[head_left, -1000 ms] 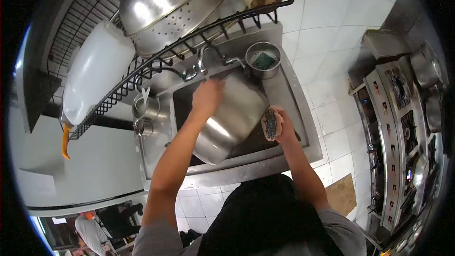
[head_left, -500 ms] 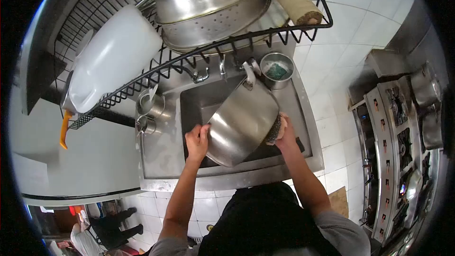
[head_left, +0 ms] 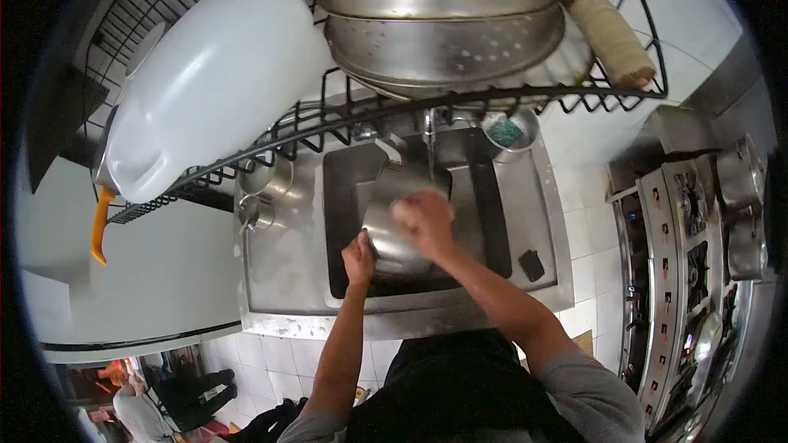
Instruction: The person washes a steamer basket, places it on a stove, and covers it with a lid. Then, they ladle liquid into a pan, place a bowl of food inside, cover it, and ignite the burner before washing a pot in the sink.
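A stainless steel pot (head_left: 386, 234) is tilted inside the dark sink basin (head_left: 336, 267), below the tap (head_left: 429, 125). A thin stream of water appears to fall from the tap. My left hand (head_left: 359, 258) is closed on the pot's left edge. Over the pot, my right hand (head_left: 424, 220) is smeared by motion, and whether it holds anything cannot be made out. One loop handle (head_left: 390, 150) of the pot points toward the tap. A dark scrubbing pad (head_left: 532, 265) lies on the steel ledge to the right of the basin.
Low overhead, a black wire rack (head_left: 353, 125) holds a white plastic container (head_left: 213, 82), steel bowls (head_left: 443, 41) and a bundled brush (head_left: 611, 37). A metal pot with green scrubber (head_left: 509, 133) stands behind the basin. Right is a stove (head_left: 677, 279); another person (head_left: 144, 410) is lower left.
The pot has gone lower into the basin, under the tap. My right hand has moved from its right side to over it. The scrubber seen at that hand is no longer visible there.
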Available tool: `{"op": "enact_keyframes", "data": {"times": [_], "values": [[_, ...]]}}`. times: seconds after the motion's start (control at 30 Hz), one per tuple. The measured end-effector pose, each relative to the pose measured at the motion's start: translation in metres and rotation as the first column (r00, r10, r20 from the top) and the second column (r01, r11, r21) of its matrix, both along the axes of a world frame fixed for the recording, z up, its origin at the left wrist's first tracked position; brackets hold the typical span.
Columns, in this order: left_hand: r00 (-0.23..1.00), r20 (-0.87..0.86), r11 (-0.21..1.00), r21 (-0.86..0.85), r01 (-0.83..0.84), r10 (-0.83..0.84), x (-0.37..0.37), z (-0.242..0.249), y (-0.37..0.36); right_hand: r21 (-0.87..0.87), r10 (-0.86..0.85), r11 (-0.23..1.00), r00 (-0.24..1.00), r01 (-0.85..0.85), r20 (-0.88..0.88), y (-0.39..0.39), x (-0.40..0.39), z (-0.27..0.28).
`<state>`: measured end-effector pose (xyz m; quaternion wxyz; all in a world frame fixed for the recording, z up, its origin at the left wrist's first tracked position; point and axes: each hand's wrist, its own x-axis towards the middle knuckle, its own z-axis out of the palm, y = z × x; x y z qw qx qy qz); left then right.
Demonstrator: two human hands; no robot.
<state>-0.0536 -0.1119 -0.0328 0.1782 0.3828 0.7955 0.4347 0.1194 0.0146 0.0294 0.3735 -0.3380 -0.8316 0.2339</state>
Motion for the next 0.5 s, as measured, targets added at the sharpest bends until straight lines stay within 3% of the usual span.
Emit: {"op": "enact_keyframes", "data": {"times": [0.07,0.13,0.2,0.27,0.3,0.33,0.4,0.43,0.47,0.5], "values": [[0.999,0.036,1.0,-0.003,0.007,-0.007,-0.001,-0.004,0.002,0.242,0.284,0.925,0.957,-0.292,0.065,-0.026,-0.016,0.026],[1.0,0.017,0.998,0.06,0.002,-0.003,0.002,0.001,0.005,0.278,0.344,0.888,0.931,-0.365,0.124,-0.018,-0.029,0.009],[0.997,-0.069,0.999,0.006,0.041,-0.041,0.006,0.018,0.005,0.026,0.263,0.964,0.964,-0.264,0.034,0.027,-0.042,0.014],[0.994,-0.106,0.999,-0.045,0.003,-0.008,0.007,0.016,0.001,-0.334,0.255,0.926,0.945,-0.178,0.205,0.103,-0.061,-0.015],[0.992,-0.121,0.997,-0.078,0.014,-0.024,0.005,0.01,0.001,-0.349,0.264,0.919,0.943,-0.181,0.205,0.093,-0.062,-0.015],[0.992,-0.122,0.997,-0.082,0.016,-0.026,0.002,0.01,-0.002,-0.194,0.138,0.978,0.938,-0.078,0.319,0.082,-0.062,-0.001],[0.993,-0.115,0.998,-0.063,-0.017,0.01,0.007,0.015,0.003,0.095,0.041,0.993,0.968,-0.066,0.249,0.041,-0.055,0.027],[0.999,-0.016,0.994,-0.107,0.026,-0.028,0.008,0.03,0.004,0.211,0.11,0.97,0.991,-0.124,0.08,0.012,-0.048,0.031],[0.999,-0.007,0.993,-0.111,0.033,-0.034,0.009,0.026,0.003,0.205,0.104,0.971,0.991,-0.12,0.088,0.007,-0.043,0.026],[0.994,-0.105,0.999,-0.021,0.036,-0.038,0.009,0.019,0.004,0.183,0.218,0.951,0.96,-0.249,0.175,0.007,-0.035,0.019]]}}
